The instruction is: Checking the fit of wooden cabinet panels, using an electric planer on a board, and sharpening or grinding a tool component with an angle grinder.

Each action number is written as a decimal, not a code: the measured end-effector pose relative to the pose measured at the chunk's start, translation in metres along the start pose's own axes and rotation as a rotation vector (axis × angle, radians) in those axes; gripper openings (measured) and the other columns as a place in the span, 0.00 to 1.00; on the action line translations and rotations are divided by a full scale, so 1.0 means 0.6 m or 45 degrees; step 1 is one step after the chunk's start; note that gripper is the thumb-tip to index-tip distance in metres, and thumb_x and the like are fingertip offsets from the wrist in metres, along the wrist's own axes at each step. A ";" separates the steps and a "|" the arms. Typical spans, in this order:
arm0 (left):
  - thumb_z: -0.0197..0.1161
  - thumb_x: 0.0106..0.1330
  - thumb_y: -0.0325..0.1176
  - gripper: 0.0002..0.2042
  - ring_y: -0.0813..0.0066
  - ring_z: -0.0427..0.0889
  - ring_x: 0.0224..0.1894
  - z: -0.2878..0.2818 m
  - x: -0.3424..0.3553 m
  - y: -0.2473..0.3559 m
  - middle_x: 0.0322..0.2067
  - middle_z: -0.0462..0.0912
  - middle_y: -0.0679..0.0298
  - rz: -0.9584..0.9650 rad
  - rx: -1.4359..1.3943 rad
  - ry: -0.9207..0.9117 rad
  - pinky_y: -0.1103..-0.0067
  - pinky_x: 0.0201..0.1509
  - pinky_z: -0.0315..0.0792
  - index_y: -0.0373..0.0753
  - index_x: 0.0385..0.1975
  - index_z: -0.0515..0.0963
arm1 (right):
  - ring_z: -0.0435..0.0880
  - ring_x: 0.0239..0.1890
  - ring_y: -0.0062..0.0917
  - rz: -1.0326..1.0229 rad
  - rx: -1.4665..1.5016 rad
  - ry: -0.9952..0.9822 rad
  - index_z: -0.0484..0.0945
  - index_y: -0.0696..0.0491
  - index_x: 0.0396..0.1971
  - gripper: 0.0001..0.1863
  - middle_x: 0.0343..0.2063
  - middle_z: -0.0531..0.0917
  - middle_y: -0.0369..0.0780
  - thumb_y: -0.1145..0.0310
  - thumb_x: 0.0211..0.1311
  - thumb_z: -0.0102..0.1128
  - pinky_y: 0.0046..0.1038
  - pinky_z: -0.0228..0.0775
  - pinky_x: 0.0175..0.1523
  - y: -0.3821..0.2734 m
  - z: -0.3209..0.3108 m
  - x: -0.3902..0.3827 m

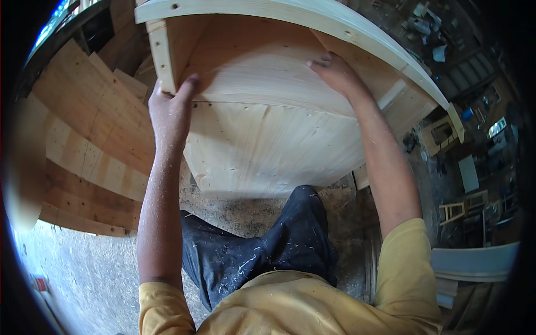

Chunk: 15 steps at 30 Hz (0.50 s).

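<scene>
In front of my knees stands a large pale wooden cabinet with an open compartment at its far side. My left hand is closed around the lower end of the narrow upright post at the compartment's left, its thumb on the inner side. Inside the compartment, my right hand is over the pale inner board, with thumb and fingers apart and nothing visible in it. Whether its fingertips touch the wood is hard to make out. A curved-looking light rail crosses above both hands.
Wide wooden panels stand close by on the left. The concrete floor carries dust and shavings. To the right are a wooden stool, a small wooden frame and stacked boards. Workshop clutter lies at the far right.
</scene>
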State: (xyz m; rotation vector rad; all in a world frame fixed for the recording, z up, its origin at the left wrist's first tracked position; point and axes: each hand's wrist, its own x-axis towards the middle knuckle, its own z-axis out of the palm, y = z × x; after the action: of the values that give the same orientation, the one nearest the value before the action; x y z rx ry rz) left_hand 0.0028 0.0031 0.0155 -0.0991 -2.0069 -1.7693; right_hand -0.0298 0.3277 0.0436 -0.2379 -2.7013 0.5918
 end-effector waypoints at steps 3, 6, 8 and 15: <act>0.60 0.56 0.37 0.15 0.80 0.72 0.30 -0.001 0.000 0.001 0.27 0.77 0.66 -0.063 -0.085 -0.014 0.81 0.37 0.67 0.32 0.38 0.75 | 0.71 0.56 0.40 -0.010 -0.053 0.018 0.68 0.63 0.53 0.40 0.52 0.73 0.51 0.44 0.51 0.58 0.31 0.62 0.59 0.005 -0.002 0.003; 0.61 0.56 0.37 0.15 0.81 0.71 0.30 0.006 -0.001 0.001 0.28 0.77 0.67 -0.008 -0.096 0.011 0.83 0.37 0.66 0.32 0.37 0.75 | 0.72 0.56 0.40 0.001 -0.033 0.046 0.69 0.63 0.52 0.40 0.51 0.74 0.51 0.42 0.50 0.57 0.32 0.62 0.59 0.014 -0.010 0.003; 0.61 0.56 0.36 0.14 0.83 0.71 0.30 0.002 0.003 -0.010 0.28 0.77 0.68 0.023 -0.120 -0.008 0.84 0.36 0.65 0.31 0.37 0.76 | 0.73 0.54 0.40 -0.001 -0.071 -0.008 0.70 0.63 0.50 0.39 0.50 0.74 0.51 0.42 0.50 0.57 0.33 0.63 0.58 0.008 -0.016 -0.003; 0.60 0.57 0.34 0.13 0.83 0.71 0.28 0.004 0.000 -0.002 0.29 0.77 0.67 0.128 -0.269 0.000 0.85 0.34 0.65 0.32 0.38 0.76 | 0.69 0.57 0.37 -0.040 0.045 -0.120 0.67 0.60 0.55 0.38 0.54 0.72 0.50 0.50 0.48 0.61 0.30 0.59 0.61 0.001 -0.056 0.025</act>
State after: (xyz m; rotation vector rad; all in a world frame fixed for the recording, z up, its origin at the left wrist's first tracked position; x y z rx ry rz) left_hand 0.0016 0.0051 0.0144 -0.2617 -1.7767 -1.9098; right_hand -0.0306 0.3446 0.0765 -0.1623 -2.7766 0.6564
